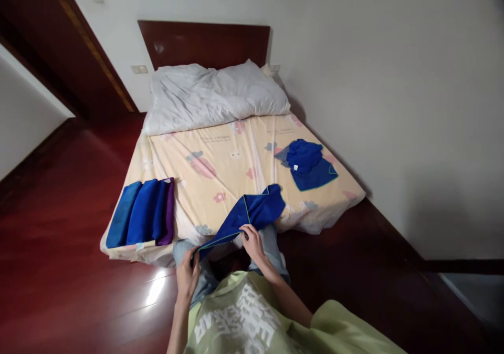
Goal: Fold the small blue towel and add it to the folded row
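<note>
Your 2 hands, left and right, pinch the green-edged dark blue fabric cloth at the patterned bed's front edge, above your white-lettered green shirt.

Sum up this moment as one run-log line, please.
left hand: grips blue cloth corner | right hand: grips its edge | folded cloths: bed's left | crumpled pile: right

Blue cloth edged green; cream sheet patterned with pink carrots.
</note>
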Action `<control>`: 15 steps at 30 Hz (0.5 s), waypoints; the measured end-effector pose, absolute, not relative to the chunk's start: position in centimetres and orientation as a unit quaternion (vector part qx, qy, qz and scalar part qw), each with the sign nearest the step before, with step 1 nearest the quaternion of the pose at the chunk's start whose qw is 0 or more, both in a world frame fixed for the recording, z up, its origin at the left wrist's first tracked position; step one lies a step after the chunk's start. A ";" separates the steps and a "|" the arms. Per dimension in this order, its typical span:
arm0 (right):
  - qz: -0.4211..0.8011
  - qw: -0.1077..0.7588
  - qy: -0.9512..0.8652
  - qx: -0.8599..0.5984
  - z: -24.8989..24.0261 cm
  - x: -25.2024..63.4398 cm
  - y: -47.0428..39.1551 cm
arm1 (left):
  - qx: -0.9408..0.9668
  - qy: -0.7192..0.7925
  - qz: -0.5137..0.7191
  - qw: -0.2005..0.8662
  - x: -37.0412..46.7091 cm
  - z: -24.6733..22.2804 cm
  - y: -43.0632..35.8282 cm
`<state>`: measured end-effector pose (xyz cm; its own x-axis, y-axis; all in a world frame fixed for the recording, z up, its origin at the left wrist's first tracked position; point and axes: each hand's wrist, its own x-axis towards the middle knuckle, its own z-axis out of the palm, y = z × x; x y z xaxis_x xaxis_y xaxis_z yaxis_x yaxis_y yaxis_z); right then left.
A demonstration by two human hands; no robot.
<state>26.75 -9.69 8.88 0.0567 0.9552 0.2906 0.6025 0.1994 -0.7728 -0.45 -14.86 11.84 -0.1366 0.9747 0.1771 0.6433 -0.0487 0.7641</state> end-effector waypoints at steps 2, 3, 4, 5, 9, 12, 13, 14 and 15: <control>0.217 0.426 -0.654 -0.587 9.4 27.2 -9.8 | 0.613 0.665 0.369 0.215 -0.7 12.0 -14.7; 0.216 0.429 -0.654 -0.584 9.7 27.5 -9.9 | 0.610 0.670 0.365 0.214 -0.9 12.1 -14.7; 0.216 0.430 -0.655 -0.582 9.9 27.8 -10.0 | 0.607 0.675 0.362 0.213 -1.1 12.1 -14.6; 0.218 0.427 -0.659 -0.580 10.2 28.3 -10.0 | 0.604 0.680 0.358 0.213 -1.3 12.2 -14.6; 0.238 0.397 -0.686 -0.561 11.4 30.6 -10.1 | 0.597 0.695 0.342 0.209 -2.0 12.0 -14.6; 0.228 0.408 -0.694 -0.548 12.7 31.7 -10.2 | 0.596 0.704 0.325 0.208 -1.8 11.9 -14.9; 0.223 0.419 -0.695 -0.541 13.2 31.8 -10.3 | 0.594 0.709 0.320 0.208 -1.7 11.9 -15.0; 0.219 0.434 -0.695 -0.530 13.8 31.8 -10.5 | 0.590 0.714 0.316 0.206 -1.5 12.0 -15.0; 0.215 0.450 -0.695 -0.517 14.4 31.6 -10.6 | 0.586 0.719 0.314 0.202 -1.4 12.0 -15.1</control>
<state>31.61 -10.62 14.44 -0.0590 0.9131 0.4034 0.5250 0.3721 -0.7654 -1.40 -15.10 12.05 -0.2319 0.9697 0.0767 0.7160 0.1168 0.6883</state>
